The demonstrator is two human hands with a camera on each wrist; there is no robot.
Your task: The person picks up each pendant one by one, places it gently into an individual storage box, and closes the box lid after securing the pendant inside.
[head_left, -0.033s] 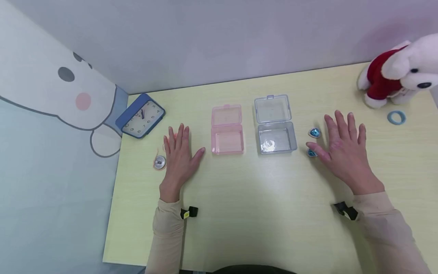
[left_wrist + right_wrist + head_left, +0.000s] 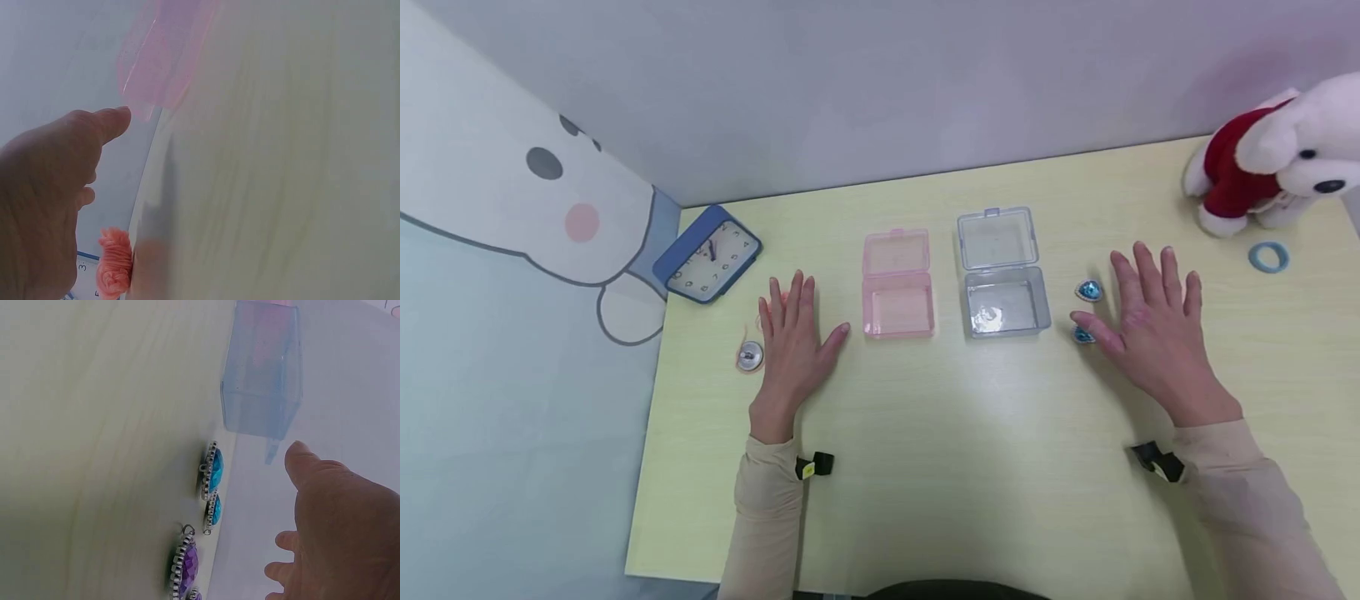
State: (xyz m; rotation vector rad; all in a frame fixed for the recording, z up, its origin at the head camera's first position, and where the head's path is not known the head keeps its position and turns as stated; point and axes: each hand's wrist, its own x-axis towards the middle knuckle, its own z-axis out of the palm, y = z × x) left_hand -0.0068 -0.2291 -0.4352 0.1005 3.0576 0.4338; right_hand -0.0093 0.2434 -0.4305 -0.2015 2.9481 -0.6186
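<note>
My left hand (image 2: 792, 350) is spread with straight fingers over the table's left side and holds nothing. Partly under its fingers lies a coral yarn bundle (image 2: 114, 262). A round silver piece (image 2: 749, 356) with coral cord is beside that hand. My right hand (image 2: 1157, 342), also spread and holding nothing, hovers above the table. Two blue gem pendants (image 2: 1089, 290) lie near its thumb, one partly covered. In the right wrist view, purple gem pendants (image 2: 187, 565) show below the hand; the head view hides them. Between the hands stand a pink plastic box (image 2: 898, 306) and a clear bluish box (image 2: 1007, 302), lids raised.
A blue clock (image 2: 713, 254) lies tilted at the back left. At the back right sits a white plush dog (image 2: 1247, 171) in red, with a blue ring (image 2: 1269, 257) in front. A wall (image 2: 895, 92) borders the table's rear edge.
</note>
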